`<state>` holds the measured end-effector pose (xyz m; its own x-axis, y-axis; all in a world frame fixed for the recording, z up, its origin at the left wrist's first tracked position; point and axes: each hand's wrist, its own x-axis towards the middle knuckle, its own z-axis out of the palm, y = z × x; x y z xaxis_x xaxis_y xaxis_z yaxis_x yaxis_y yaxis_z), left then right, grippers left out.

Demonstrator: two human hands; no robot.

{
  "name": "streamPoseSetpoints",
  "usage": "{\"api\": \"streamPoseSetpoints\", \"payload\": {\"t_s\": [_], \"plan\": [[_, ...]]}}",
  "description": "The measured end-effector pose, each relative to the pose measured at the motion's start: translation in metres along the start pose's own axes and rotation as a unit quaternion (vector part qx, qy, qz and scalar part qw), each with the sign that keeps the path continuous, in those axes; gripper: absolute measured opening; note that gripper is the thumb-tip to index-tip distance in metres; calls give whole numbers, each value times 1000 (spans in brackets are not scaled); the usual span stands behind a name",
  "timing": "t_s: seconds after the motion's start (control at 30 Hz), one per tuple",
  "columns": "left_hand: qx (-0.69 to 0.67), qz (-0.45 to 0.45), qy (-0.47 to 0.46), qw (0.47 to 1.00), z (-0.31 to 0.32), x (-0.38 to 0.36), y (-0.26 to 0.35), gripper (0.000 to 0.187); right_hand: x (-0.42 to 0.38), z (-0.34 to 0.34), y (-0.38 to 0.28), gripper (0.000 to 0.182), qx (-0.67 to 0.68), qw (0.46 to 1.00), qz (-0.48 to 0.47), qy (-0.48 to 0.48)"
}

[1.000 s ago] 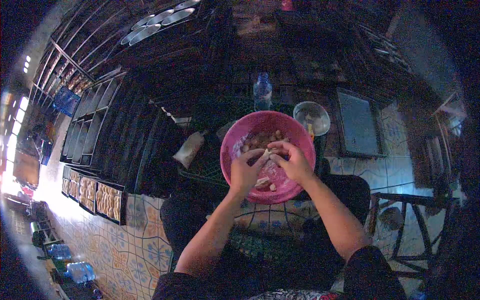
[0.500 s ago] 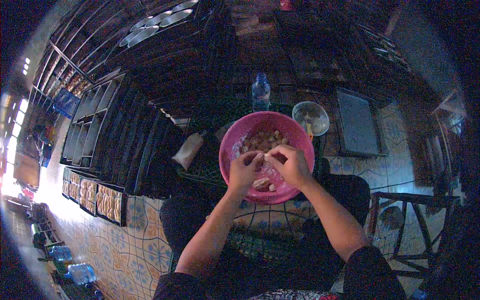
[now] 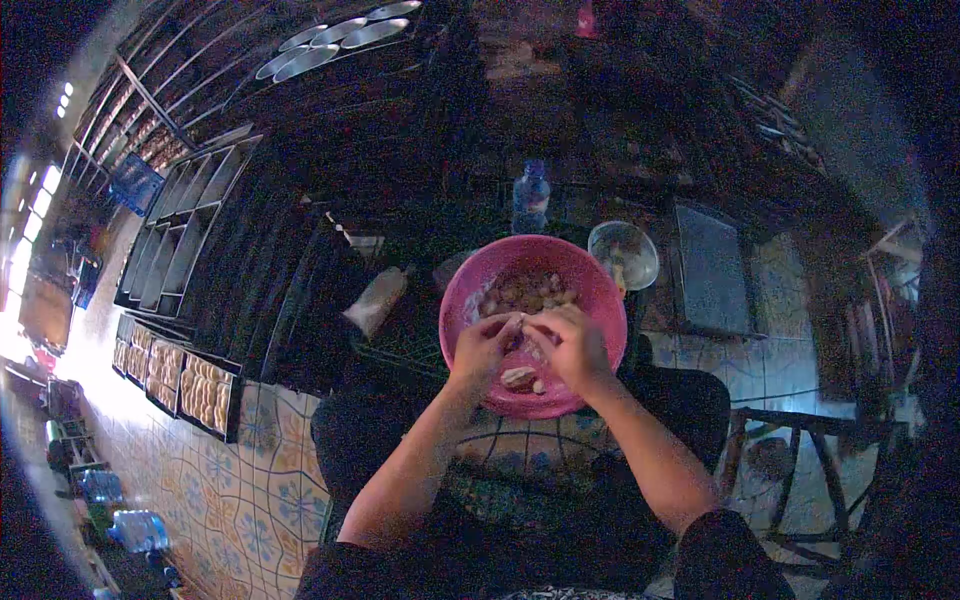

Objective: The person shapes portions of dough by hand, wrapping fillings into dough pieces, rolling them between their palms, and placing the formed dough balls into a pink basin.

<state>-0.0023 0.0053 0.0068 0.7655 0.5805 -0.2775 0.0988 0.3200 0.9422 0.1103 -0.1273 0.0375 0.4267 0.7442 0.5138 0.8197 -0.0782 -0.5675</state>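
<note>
Over a pink basin [image 3: 612,300], my left hand [image 3: 478,352] and my right hand [image 3: 572,350] meet with thumbs and fingertips pinched together. Between them is a small pale piece of dough, mostly covered by the fingers. Several small round dough balls [image 3: 540,292] are heaped against the basin's far side, with white powder on the pink wall around them. Nearer to me, a larger pale dough lump [image 3: 517,377] rests in the basin, and one small ball [image 3: 539,387] sits beside it.
A clear bottle [image 3: 531,195] stands behind the basin, and a metal bowl [image 3: 650,262] is to its right. A plastic bag of pale contents [image 3: 378,300] lies at left. Trays of bread rolls [image 3: 207,393] line the left floor. A flat tray [image 3: 712,270] and dark metal frame [image 3: 830,470] are right.
My fingers have shifted slightly at the pinch, and the right hand has tilted inward over the dough. The whole view has moved a little; the basin's contents look much the same.
</note>
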Motion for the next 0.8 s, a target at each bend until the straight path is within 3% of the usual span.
{"api": "streamPoseSetpoints", "payload": {"t_s": [0.03,0.1,0.13,0.2,0.27,0.3,0.33,0.37,0.4,0.47,0.63,0.7,0.8], "plan": [[55,26,-10,998,-1,3,-4,28,3,-5,-5,25,1,1000,-1,-2],[110,52,-19,992,-3,7,-7,28,9,-17,-16,22,92,980,173,-36],[152,60,-22,986,-3,7,-7,30,6,-15,-13,22,91,980,173,-37],[192,66,-27,979,-3,10,-9,31,2,-13,-6,18,15,999,39,-21],[-49,-125,-86,987,-5,14,-12,35,1,-10,-7,17,-14,1000,5,-6],[-49,-124,-85,987,-5,12,-11,35,3,-10,-10,17,-41,999,-30,9],[-115,-180,-88,973,-5,10,-9,35,4,-13,-12,17,-39,999,-31,9],[-180,-234,-91,951,-6,8,-7,35,5,-18,-14,15,2,1000,-26,1],[-179,-231,-89,952,-7,6,-1,35,9,-20,-15,14,43,999,-23,-7],[-232,-299,-181,908,-3,-1,8,33,12,-20,-12,14,29,999,-41,-1],[-220,-228,-130,939,-2,-3,2,28,20,-34,-20,19,1,998,-52,-23],[-194,-202,-119,952,0,-6,4,26,19,-37,-14,23,127,990,6,-57],[-179,-198,-109,958,2,-11,7,21,20,-49,-10,26,154,978,52,-127]]}}
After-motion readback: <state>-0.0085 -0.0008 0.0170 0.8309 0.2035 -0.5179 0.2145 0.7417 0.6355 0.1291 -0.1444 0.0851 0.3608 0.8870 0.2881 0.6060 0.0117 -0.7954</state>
